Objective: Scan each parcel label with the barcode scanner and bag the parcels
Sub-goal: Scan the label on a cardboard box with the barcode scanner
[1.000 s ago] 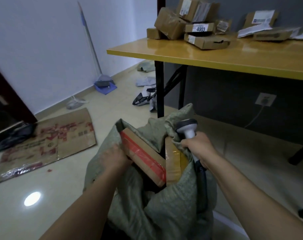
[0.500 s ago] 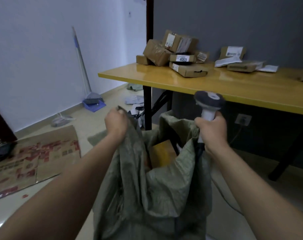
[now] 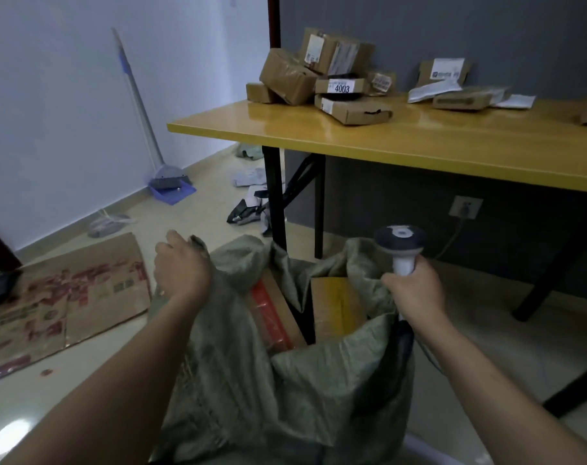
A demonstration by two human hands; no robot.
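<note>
A big flat sheet of cardboard lies on the floor at the far left. Past it, a broom leans on the white wall, with its brush end in a blue dustpan.

The left hand is clenched on the left rim of a green woven bag and holds that rim up. The bag stands on the floor right in front of the person, and its mouth is open.

Two parcels stick up inside the bag. On the left is a parcel with red tape, tilted over. Just beside it, on the right, is a brown parcel.

Above and behind the bag is a yellow counter with black legs. A pile of parcels sits near its left end. One box in the pile has a white label that says 4003.

The barcode scanner stands upright at the right side of the bag, with its dark head on top. The right hand is wrapped around its white handle. The bag's right rim is bunched up right at this hand.

Farther right, a wall socket with a cord plugged in shows under the counter. More flat parcels lie on the counter top.
</note>
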